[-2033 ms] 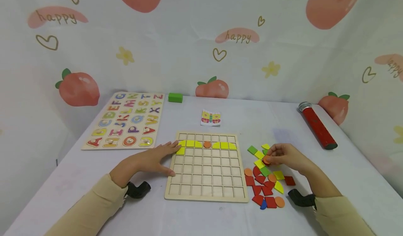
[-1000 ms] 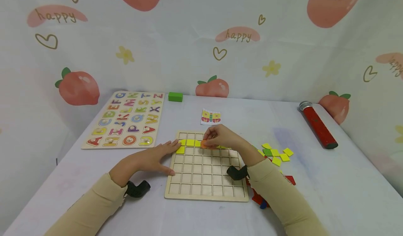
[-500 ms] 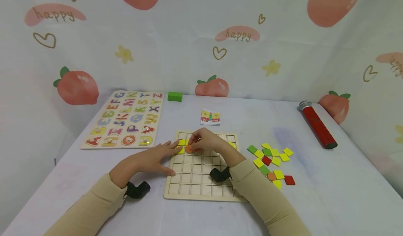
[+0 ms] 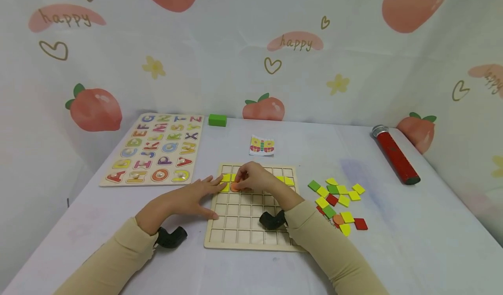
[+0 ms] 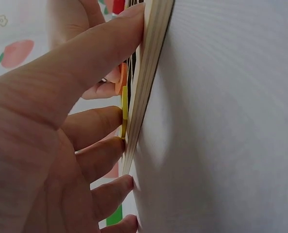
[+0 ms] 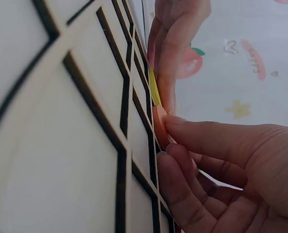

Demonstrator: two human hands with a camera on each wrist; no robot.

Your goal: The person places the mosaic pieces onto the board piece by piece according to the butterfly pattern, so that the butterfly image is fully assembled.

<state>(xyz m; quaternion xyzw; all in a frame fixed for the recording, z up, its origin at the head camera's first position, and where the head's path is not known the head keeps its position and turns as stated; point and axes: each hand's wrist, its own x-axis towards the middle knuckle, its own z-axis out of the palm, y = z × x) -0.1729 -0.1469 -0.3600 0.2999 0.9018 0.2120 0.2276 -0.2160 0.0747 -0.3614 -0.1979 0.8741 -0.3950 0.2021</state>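
My right hand (image 4: 257, 181) pinches an orange disc (image 4: 234, 187) between thumb and fingers, low over the upper left of the gridded wooden board (image 4: 245, 223). In the right wrist view the disc (image 6: 159, 125) tilts against the grid, close beside a yellow tile (image 6: 155, 86). My left hand (image 4: 191, 198) lies with spread fingers along the board's left edge. Its thumb rests on the rim and fingertips touch a yellow tile (image 5: 124, 111). Several yellow tiles (image 4: 289, 181) fill part of the second row; my right hand hides the row's middle.
Loose red, green, yellow and orange tiles (image 4: 342, 201) lie right of the board, partly behind my right sleeve. Behind the board is a butterfly pattern card (image 4: 261, 146). An alphabet puzzle (image 4: 157, 150), a green block (image 4: 218, 120) and a red microphone (image 4: 396, 155) stand farther out.
My right hand has carried the orange disc from the loose tiles across the board to its upper left, and has barely moved in the last half second. My left hand has stayed put.
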